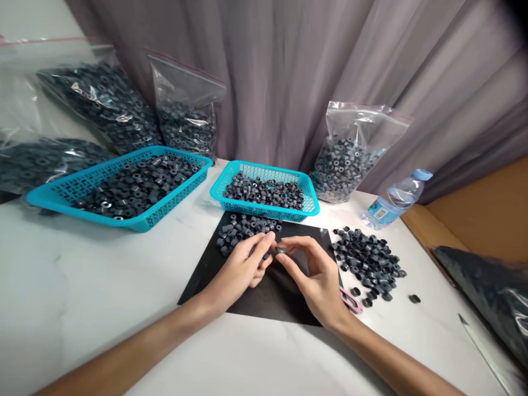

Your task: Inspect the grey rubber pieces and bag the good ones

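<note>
Above black mat, ring, apparently.

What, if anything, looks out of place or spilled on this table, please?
One small dark ring lies alone on the table, right of the loose pile, so it looks strayed. The pile itself sits beside the black mat, uncontained, though perhaps deliberately.

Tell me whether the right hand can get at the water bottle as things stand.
Probably yes: the right hand could pass over the low pile of dark pieces toward the bottle. It would likely need to free its fingertips of the small piece first.
</note>
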The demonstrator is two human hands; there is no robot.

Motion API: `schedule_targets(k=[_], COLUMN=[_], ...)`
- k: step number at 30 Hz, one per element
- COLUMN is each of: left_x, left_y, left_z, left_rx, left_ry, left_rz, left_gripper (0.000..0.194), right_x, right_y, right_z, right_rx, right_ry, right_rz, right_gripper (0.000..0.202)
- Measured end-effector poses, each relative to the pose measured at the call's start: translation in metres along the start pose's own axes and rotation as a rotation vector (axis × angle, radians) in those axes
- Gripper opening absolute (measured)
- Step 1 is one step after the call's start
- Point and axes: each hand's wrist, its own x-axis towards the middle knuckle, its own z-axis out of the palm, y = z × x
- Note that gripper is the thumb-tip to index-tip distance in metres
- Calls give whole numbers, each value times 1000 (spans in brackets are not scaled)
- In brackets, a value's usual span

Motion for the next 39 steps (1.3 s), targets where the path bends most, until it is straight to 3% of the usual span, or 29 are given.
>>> schedule_targets(k=[9,20,26,31,35,39], left_x=[-2,-3,-4,-2,0,-1], left_y=[4,6,13,21,24,24], left_z=[-1,0,-2,-10,-12,-12], left_rx=[-57,-53,-126,-305,-478,-616], left_ry=[-69,-76,-36,-11,6,-35], left_rz=[-93,-118,-108,-97,-154,-244], left_gripper=[35,30,25,20,18,21], right_x=[9,13,14,12,12,14], right_y=[6,9,9,14,13,9], right_z=[-2,-5,-6,1,3,2], right_rx=[188,166,-106,-398,-426,-349], right_ry=[-34,-84,-56,-246,-286,-217], right_rz=[119,131,90,16,-10,-13], right_gripper=[30,37,33,34,35,24])
